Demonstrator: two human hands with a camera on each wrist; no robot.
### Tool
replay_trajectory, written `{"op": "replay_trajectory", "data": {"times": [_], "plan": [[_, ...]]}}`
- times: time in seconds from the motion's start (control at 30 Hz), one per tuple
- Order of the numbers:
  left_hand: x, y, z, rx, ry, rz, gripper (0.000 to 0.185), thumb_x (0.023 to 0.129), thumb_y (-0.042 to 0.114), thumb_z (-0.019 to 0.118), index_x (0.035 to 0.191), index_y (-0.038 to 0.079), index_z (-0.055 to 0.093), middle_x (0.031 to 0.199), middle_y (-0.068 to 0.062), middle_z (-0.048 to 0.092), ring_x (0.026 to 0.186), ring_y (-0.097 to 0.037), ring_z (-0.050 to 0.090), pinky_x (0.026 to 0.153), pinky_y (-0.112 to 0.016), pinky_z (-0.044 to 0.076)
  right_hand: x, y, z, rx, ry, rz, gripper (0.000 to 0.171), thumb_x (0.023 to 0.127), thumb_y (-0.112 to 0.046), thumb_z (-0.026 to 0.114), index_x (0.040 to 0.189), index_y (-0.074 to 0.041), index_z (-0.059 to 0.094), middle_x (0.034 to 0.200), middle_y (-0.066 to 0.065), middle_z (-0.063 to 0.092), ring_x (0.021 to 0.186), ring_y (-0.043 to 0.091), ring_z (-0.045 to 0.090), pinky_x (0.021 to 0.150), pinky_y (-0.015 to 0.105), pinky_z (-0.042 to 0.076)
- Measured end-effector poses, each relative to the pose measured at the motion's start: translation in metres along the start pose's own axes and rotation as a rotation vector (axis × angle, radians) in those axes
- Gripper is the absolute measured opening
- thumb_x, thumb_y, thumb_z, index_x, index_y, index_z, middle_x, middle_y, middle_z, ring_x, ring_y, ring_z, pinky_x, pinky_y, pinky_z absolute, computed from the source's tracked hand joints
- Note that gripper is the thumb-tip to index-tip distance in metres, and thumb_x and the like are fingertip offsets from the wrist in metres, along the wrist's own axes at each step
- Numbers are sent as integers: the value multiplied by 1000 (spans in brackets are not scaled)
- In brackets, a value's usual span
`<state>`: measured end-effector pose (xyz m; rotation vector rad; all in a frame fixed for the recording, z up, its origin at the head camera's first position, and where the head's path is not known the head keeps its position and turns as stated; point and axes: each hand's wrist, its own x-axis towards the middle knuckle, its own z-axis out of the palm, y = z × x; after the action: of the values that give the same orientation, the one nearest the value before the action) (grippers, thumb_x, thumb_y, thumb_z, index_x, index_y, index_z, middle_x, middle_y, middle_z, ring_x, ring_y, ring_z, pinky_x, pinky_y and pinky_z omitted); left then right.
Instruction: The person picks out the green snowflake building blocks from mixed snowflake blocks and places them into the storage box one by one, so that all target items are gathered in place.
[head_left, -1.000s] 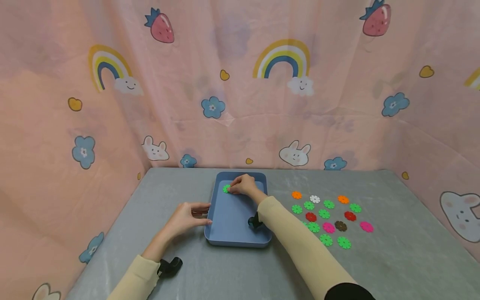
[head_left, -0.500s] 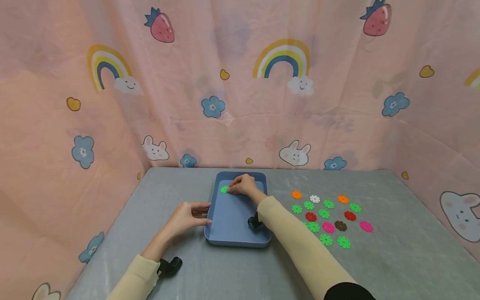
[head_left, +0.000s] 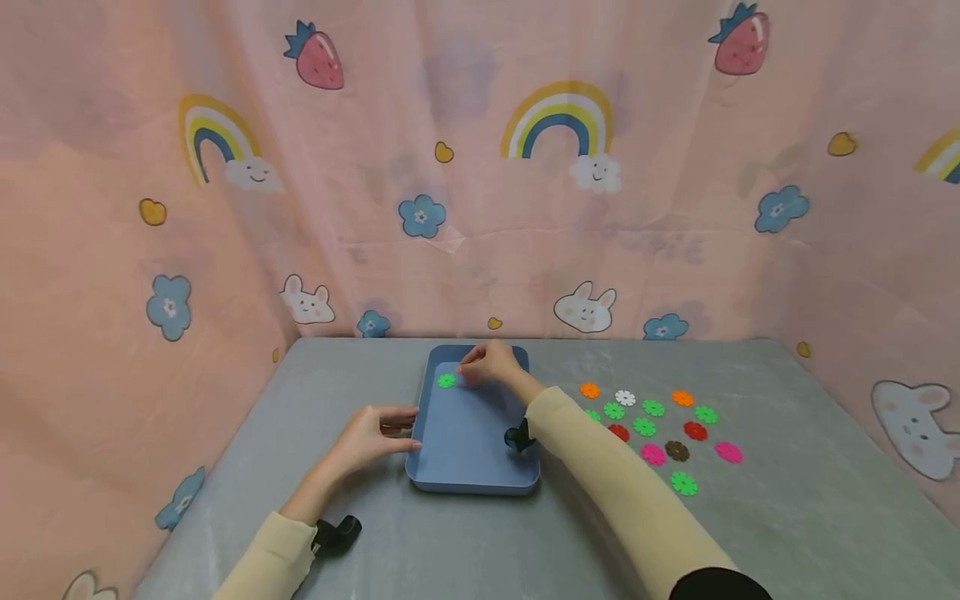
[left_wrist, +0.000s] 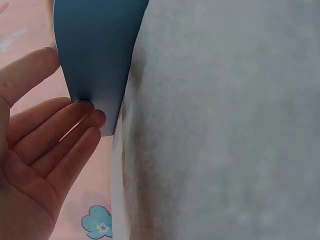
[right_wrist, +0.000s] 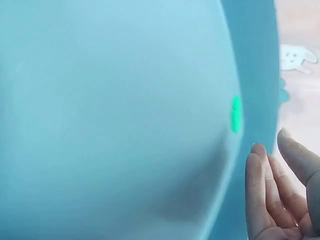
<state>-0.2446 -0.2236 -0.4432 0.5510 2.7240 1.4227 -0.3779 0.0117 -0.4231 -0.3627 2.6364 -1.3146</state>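
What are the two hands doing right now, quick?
Left hand: open, straight fingers touching the blue tray.
Right hand: open, holding nothing, just off the green flower piece.

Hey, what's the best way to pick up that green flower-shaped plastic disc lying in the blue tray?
Probably pinch the green flower-shaped plastic disc by two opposite petals, coming straight down from above. It lies flat on the floor of the blue tray, near the far left corner, so the tray walls hamper a sideways approach. The right hand, open just beside it, is closest; the left hand touches the tray's left wall.
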Motion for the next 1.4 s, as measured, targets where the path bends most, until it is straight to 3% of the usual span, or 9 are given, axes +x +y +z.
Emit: {"op": "replay_trajectory", "data": {"times": [0.23,0.5,0.67,1.13,1.3,1.4], "plan": [[-3,0,-1,13,-1,-22,60,74,30,81,125,5,62,120,-10,66,106,-22,66,87,-33,55,-22,-14,-30,74,-56,-119,26,83,-20,74,101,-1,71,92,13,72,87,29,70,81,42,57],[-2,1,0,31,0,-7,61,73,33,82,125,6,63,118,-10,67,104,-23,66,86,-36,55,-52,-15,-67,-30,-77,-235,28,84,-19,73,103,2,69,93,15,72,88,33,69,71,31,59],[-1,2,0,37,-3,-9,61,74,32,81,125,6,63,118,-10,67,105,-22,66,87,-35,55,-69,-3,-84,-126,-47,-302,28,83,-18,74,100,3,70,91,13,73,80,23,70,69,30,58],[-3,5,1,45,-5,8,58,75,29,81,124,4,63,119,-12,67,105,-23,66,86,-33,55,-119,47,-125,-136,-13,-261,28,84,-22,73,101,-1,69,89,11,72,78,28,69,67,33,58],[-3,3,1,52,2,1,57,75,27,81,123,4,63,119,-13,66,105,-24,66,86,-34,55,-136,63,-137,-201,12,-256,28,84,-28,73,100,-5,71,88,5,72,76,15,67,64,25,55],[-3,3,1,55,5,-11,57,74,27,81,124,4,63,119,-12,66,104,-24,66,86,-35,55,-148,72,-144,-204,12,-256,28,84,-27,73,100,-4,70,88,5,72,76,13,66,64,23,54]]}}
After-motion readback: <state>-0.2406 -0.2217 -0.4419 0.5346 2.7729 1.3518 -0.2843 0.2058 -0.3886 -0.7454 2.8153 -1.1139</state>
